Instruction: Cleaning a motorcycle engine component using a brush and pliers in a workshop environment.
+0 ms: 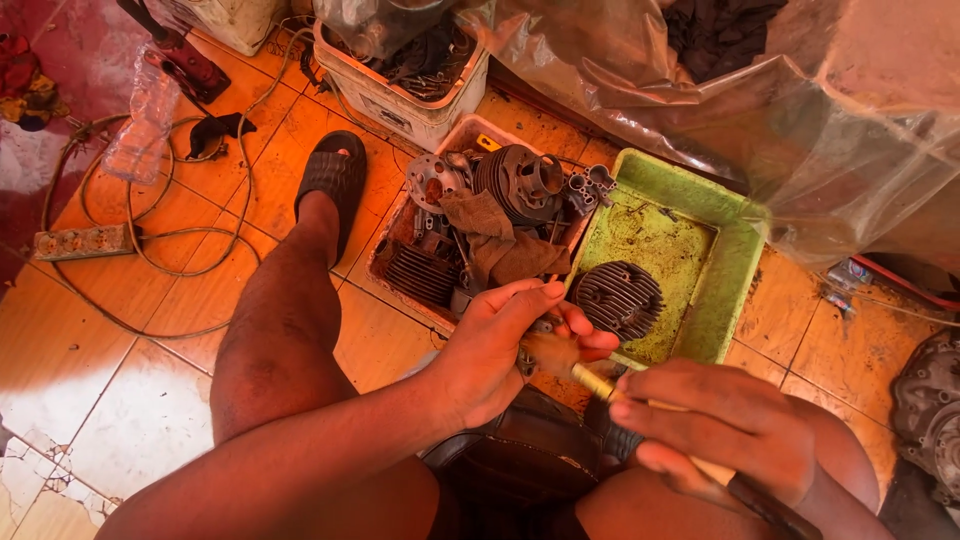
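free: bare tile floor (pixel 130 400) L | blocked: parts crate (pixel 455 235), green tray (pixel 735 270) ahead, plastic sheet (pixel 820 130) beyond

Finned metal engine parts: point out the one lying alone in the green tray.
It is the dark round finned cylinder head, lying by itself in the green plastic tray. The other finned parts, such as the ribbed cylinder, are piled in the reddish crate beside it.

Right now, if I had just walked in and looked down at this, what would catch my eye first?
Probably the two hands at the bottom centre: the left hand pinches a small part while the right hand holds a brush against it. Just behind them, a green tray holds a dark finned cylinder head, beside a crate of greasy engine parts on the orange tiled floor.
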